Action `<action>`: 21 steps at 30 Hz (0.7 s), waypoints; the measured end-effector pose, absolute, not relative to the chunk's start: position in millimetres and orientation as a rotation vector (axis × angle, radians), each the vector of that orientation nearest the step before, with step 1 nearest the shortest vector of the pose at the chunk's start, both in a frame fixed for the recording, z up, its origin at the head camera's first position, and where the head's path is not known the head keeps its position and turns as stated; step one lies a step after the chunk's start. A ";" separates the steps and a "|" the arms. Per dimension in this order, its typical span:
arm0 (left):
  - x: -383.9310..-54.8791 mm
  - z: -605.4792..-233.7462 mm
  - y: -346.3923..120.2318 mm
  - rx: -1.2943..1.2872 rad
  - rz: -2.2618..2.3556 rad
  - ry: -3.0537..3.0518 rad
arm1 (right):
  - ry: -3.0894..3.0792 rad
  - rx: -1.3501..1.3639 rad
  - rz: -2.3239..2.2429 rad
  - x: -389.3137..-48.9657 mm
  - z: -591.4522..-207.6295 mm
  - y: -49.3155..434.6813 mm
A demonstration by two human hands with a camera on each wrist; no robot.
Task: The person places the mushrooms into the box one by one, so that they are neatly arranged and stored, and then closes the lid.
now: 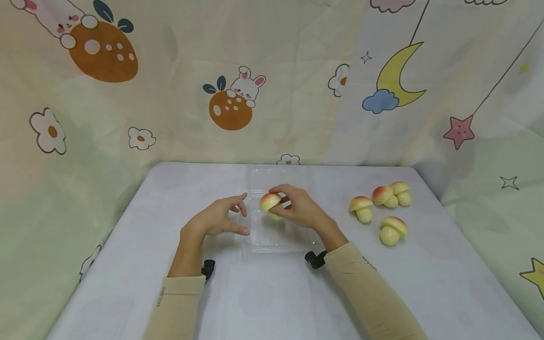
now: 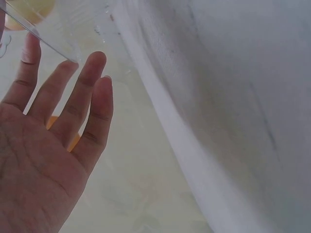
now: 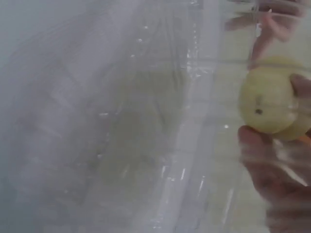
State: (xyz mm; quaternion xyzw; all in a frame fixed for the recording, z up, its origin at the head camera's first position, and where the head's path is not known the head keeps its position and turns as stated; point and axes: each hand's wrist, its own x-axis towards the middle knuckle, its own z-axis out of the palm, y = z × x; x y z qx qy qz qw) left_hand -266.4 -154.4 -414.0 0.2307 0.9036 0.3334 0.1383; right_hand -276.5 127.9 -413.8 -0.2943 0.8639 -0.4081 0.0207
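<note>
A clear plastic box lies on the table, its clear lid part spread out behind it. Over the box, my right hand pinches a toy mushroom with a red-and-yellow cap between thumb and fingers. In the right wrist view that mushroom's pale stem end shows through the clear plastic. My left hand is beside the box's left edge, fingers spread and holding nothing. The left wrist view shows its fingertips close to the plastic edge; whether they touch it I cannot tell.
Several more toy mushrooms lie to the right of the box: one nearer it, one in front, and a touching pair at the back. A printed cloth hangs behind the white table.
</note>
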 end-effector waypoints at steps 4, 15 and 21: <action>-267.4 -413.5 -153.4 0.670 0.955 2.618 | 2.677 -0.935 -1.206 -276.3 -410.8 123.9; -266.2 -414.1 -153.0 0.669 0.970 2.606 | 2.720 -0.898 -1.008 -281.9 -416.9 107.2; -266.1 -413.9 -153.3 0.671 0.960 2.610 | 2.792 -0.872 -0.952 -282.9 -419.5 100.6</action>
